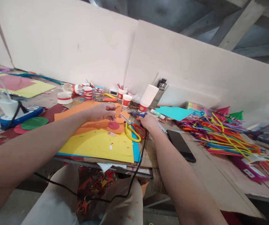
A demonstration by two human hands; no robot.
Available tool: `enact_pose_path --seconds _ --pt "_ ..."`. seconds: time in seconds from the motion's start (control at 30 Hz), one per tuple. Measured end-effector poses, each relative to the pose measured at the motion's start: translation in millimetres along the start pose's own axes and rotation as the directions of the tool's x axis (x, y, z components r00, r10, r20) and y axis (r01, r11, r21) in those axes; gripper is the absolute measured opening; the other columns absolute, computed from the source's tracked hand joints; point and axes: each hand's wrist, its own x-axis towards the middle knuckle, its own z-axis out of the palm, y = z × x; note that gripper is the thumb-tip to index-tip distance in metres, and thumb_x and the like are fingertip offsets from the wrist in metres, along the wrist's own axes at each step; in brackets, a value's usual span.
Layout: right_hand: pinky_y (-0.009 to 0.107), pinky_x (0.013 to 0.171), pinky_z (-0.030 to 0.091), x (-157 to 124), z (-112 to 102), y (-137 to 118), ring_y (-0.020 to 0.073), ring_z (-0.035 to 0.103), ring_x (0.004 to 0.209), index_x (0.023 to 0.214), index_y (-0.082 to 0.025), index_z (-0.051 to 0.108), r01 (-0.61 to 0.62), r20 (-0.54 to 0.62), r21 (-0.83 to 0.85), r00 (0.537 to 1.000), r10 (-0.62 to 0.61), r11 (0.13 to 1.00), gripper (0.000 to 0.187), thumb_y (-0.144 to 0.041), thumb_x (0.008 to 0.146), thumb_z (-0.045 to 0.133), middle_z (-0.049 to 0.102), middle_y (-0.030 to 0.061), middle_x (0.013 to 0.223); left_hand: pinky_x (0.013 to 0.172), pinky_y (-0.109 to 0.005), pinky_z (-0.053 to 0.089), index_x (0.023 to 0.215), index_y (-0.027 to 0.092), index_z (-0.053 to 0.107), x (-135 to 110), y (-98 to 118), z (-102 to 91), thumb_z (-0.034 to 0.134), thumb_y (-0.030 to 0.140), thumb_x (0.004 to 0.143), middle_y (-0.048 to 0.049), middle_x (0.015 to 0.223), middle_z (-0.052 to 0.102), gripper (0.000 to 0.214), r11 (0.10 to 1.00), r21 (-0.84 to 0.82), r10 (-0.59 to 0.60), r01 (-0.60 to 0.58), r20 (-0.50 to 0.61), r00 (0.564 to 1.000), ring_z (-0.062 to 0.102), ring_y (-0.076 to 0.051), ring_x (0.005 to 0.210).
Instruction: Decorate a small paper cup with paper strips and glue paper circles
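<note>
My left hand [104, 112] hovers over the paper sheets with its fingers closed on a small piece of orange paper [118, 110]. My right hand [148, 122] is wrapped around a blue glue gun [139, 114], whose nozzle end points left towards that piece. A black cord [142, 153] drops from beneath this hand over the table edge. Between the hands lie yellow-handled scissors [132, 133] and a red-handled tool [142, 129]. Below my left hand, a red paper circle [114, 125] rests on orange paper [75, 114], with a yellow sheet [94, 145] nearer to me.
Stacked paper cups [148, 96] stand behind my right hand, near a glue stick [157, 113] and turquoise paper [174, 112]. A phone [180, 145] and many pipe cleaners [225, 134] lie right. At left are a blue power strip [19, 117], a green circle [34, 123] and cut cups [64, 97].
</note>
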Motion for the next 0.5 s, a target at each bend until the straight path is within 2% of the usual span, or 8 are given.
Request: enact_pose_path --seconds 0.07,0.1,0.13,0.17,0.2,0.3,0.4,0.5 --pt "0.05 0.096 0.042 -6.8 -5.9 -5.8 0.0369 0.057 0.117 0.107 -0.012 0.067 -0.035 -0.083 -0.015 0.996 0.033 0.999 0.036 -0.039 0.083 0.062 0.064 0.0242 0.117 0.071 -0.026 0.052 0.095 0.015 0.07 -0.6 0.5 1.5 0.072 0.032 0.079 -0.0053 0.086 0.07 0.024 0.998 -0.046 -0.028 0.031 0.061 0.998 0.064 -0.012 0.071" --pt "0.05 0.098 0.041 -11.3 -9.9 -10.3 0.0359 0.054 0.12 0.109 -0.012 0.066 -0.014 -0.14 0.034 0.99 0.019 0.999 0.039 -0.04 0.083 0.062 0.062 0.0233 0.121 0.071 -0.026 0.052 0.094 0.014 0.07 -1.3 1.2 2.4 0.073 0.033 0.079 -0.0059 0.085 0.07 0.024 0.997 -0.066 -0.039 0.045 0.088 0.995 0.064 -0.012 0.07" --pt "0.046 0.098 0.042 -16.4 -13.9 -16.0 0.0322 0.055 0.118 0.109 -0.013 0.066 0.091 -0.147 0.134 0.987 -0.071 0.987 0.037 -0.04 0.083 0.063 0.062 0.0205 0.12 0.071 -0.027 0.052 0.092 0.014 0.071 -2.1 2.2 3.4 0.074 0.034 0.079 -0.0066 0.083 0.07 0.024 0.995 -0.085 -0.046 0.056 0.111 0.993 0.064 -0.013 0.07" --pt "0.041 0.097 0.044 -22.0 -17.5 -22.4 0.0269 0.057 0.114 0.109 -0.015 0.065 0.216 -0.113 0.291 0.975 -0.191 0.932 0.034 -0.039 0.084 0.061 0.064 0.0162 0.119 0.071 -0.028 0.053 0.091 0.013 0.071 -3.1 3.3 4.2 0.074 0.035 0.079 -0.0073 0.082 0.07 0.025 0.992 -0.103 -0.052 0.066 0.135 0.989 0.065 -0.014 0.07" --pt "0.038 0.093 0.046 -27.7 -20.1 -29.2 0.0225 0.059 0.107 0.111 -0.017 0.064 0.285 -0.083 0.453 0.957 -0.279 0.845 0.034 -0.039 0.085 0.06 0.065 0.0124 0.119 0.071 -0.028 0.053 0.091 0.013 0.071 -4.0 4.4 4.9 0.075 0.036 0.078 -0.0082 0.083 0.071 0.027 0.99 -0.118 -0.057 0.077 0.162 0.985 0.065 -0.014 0.071" --pt "0.031 0.083 0.049 -42.8 -20.4 -48.7 0.0166 0.059 0.097 0.112 -0.02 0.063 0.369 -0.08 0.698 0.892 -0.445 0.614 0.039 -0.038 0.078 0.067 0.065 0.0065 0.118 0.072 -0.028 0.055 0.094 0.013 0.072 -6.1 6.4 6.0 0.079 0.04 0.074 -0.0102 0.089 0.073 0.034 0.984 -0.144 -0.06 0.101 0.261 0.963 0.067 -0.015 0.071" --pt "0.027 0.068 0.046 -50.4 -12.5 -60.3 0.0131 0.056 0.074 0.093 -0.019 0.066 0.292 -0.058 0.806 0.904 -0.423 0.514 0.025 -0.036 0.075 0.068 0.065 0.0008 0.084 0.071 -0.029 0.056 0.093 0.011 0.071 -5.8 5.2 6.4 0.08 0.047 0.071 -0.0123 0.087 0.074 0.044 0.98 -0.175 -0.027 0.089 0.328 0.944 0.068 -0.017 0.07" --pt "0.025 0.058 0.041 -51.6 -6.9 -63.0 0.0113 0.05 0.062 0.075 -0.018 0.062 0.202 -0.067 0.865 0.954 -0.293 0.459 0.021 -0.038 0.071 0.069 0.058 -0.0026 0.067 0.067 -0.03 0.056 0.091 0.011 0.07 -4.2 3.7 9.5 0.075 0.055 0.074 -0.0146 0.082 0.075 0.047 0.984 -0.17 -0.002 0.054 0.29 0.957 0.07 -0.019 0.071"
